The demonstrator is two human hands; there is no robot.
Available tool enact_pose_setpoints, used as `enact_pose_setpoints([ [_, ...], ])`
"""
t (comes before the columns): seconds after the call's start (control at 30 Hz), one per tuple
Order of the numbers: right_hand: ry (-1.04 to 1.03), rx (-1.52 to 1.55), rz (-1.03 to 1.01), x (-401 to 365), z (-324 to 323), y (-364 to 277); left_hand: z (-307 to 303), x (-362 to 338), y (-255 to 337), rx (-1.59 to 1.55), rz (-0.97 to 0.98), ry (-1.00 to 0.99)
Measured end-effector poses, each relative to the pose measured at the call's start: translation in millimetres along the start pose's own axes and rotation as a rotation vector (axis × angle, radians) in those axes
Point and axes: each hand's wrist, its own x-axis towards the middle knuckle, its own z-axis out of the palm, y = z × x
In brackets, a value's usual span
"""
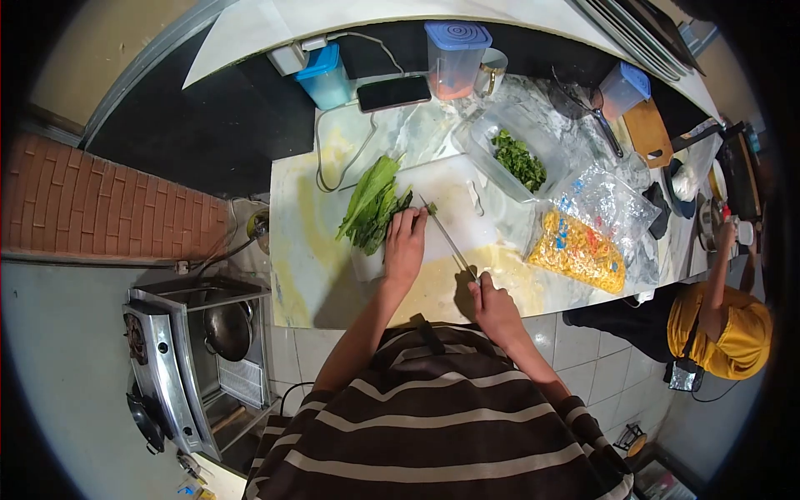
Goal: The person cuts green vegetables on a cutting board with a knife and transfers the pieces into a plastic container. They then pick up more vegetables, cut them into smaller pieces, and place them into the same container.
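My left hand (405,248) presses its bent fingers down on a bunch of leafy greens (367,205), holding the stem end on a white cutting board (446,182). The long leaves spread out to the left, past the board's edge. In my right hand (498,312) is a knife (450,237), gripped by its handle. Its blade slants up and left, with the tip close to my left fingertips. A small cut piece of green (432,207) lies beside the blade. Chopped greens (518,160) sit inside a clear plastic container (485,133) behind the board.
Right of the board lies a clear bag of yellow pasta-like pieces (575,254). A phone (394,93), lidded tubs (457,62) and a mug (492,71) line the back. A stove (150,354) stands at lower left. Another person in yellow (733,321) works at far right.
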Motion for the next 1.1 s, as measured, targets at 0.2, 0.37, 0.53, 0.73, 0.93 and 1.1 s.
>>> enact_pose_setpoints([
  [0.2, 0.025, -0.134, 0.057, -4.7, 8.8, -3.3, 2.2, 2.6, -2.3, -0.113, 0.001, 0.097],
  [0.37, 0.007, -0.133, 0.085, -2.3, 6.6, -12.8, 2.6, 4.6, -3.8, -0.167, -0.024, 0.087],
  [0.53, -0.027, -0.036, 0.043, 10.5, -4.5, -13.8, 7.6, 1.6, -5.6, -0.191, -0.029, 0.077],
  [0.73, 0.020, -0.037, 0.081, 5.5, -1.8, -26.1, 3.6, 8.5, -2.6, -0.111, -0.048, 0.037],
  [0.93, 0.071, -0.131, 0.104, -9.3, 4.9, -25.4, 0.6, 11.8, -0.2, -0.079, -0.071, 0.000],
  [1.1, 0.112, -0.110, 0.125, -7.1, 1.4, -28.0, -7.0, 14.4, 0.0, -0.059, -0.068, -0.060],
])
